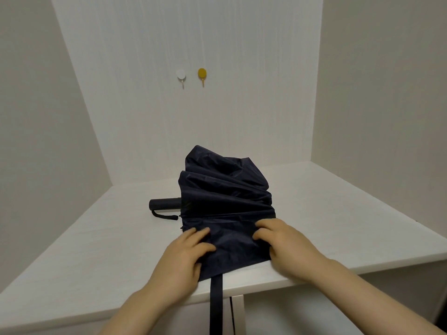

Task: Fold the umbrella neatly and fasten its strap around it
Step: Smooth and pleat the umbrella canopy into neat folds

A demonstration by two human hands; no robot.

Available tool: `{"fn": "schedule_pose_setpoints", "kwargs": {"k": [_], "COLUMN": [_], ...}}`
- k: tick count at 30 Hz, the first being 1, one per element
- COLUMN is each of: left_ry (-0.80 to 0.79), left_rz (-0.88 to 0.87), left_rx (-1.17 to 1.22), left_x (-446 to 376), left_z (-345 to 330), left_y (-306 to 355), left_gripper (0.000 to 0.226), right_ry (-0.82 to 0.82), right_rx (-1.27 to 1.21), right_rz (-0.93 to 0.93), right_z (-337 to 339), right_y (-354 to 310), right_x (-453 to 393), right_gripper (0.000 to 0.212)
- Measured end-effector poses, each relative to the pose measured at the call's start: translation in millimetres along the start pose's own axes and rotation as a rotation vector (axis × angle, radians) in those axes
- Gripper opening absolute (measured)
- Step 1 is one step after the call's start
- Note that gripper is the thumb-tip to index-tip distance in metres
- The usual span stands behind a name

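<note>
white table (338, 213), navy umbrella (225, 204) on it

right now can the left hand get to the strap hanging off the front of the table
Probably yes. The left hand lies flat on the umbrella's canopy just beside where the strap leaves the fabric and hangs over the table edge. Nothing sits between them, and its fingers hold nothing.

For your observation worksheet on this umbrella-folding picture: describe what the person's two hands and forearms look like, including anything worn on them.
Both the left hand and the right hand are bare: no gloves, rings, watch or bracelet show. The forearms are uncovered too, with no sleeve in view as far as the picture's lower edge. No markings are visible on either hand.
</note>
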State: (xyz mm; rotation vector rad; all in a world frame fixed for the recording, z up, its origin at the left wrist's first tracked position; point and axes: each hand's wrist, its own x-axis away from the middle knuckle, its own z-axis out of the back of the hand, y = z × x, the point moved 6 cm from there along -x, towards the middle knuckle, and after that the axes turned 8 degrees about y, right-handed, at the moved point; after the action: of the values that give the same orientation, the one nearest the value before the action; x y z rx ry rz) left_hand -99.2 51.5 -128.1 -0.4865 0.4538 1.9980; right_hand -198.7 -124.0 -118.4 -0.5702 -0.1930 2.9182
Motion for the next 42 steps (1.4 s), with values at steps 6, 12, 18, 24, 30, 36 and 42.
{"fn": "schedule_pose_setpoints", "kwargs": {"k": [6,12,18,24,30,36,42], "left_ry": [-0.260,-0.297,-0.296,-0.273,-0.084,-0.091,0.254], "left_rz": [0.047,0.055,0.065,0.090,0.217,0.330,0.544], "left_rx": [0.181,0.239,0.261,0.297,0.448,0.658,0.554], "left_x": [1.8,5.4,6.2,6.1,10.8,15.5,2.7], "left_z": [-23.4,-26.6,-25.6,-22.3,-7.4,6.2,32.8], "left_y": [-9.0,-15.8,-14.4,-12.2,-19.0,-18.7,-33.4], "left_gripper": [0.057,0.054,0.054,0.052,0.043,0.049,0.052], "right_ry": [-0.127,-0.163,-0.182,0.270,0.230,0.220,0.237], "right_rx": [0.029,-0.024,-0.123,-0.145,-0.237,-0.166,-0.101], "right_rz": [-0.109,-0.176,-0.356,-0.427,-0.147,-0.155,-0.061], "right_z": [-2.4,2.6,9.4,42.4,25.9,13.5,4.5], "right_y": [16.8,37.1,58.7,37.8,-6.7,-5.4,-3.6], "right_x": [2.2,6.8,7.7,-17.8,-44.7,-54.2,-51.1], "right_gripper": [0.047,0.039,0.027,0.022,0.051,0.057,0.038]}}
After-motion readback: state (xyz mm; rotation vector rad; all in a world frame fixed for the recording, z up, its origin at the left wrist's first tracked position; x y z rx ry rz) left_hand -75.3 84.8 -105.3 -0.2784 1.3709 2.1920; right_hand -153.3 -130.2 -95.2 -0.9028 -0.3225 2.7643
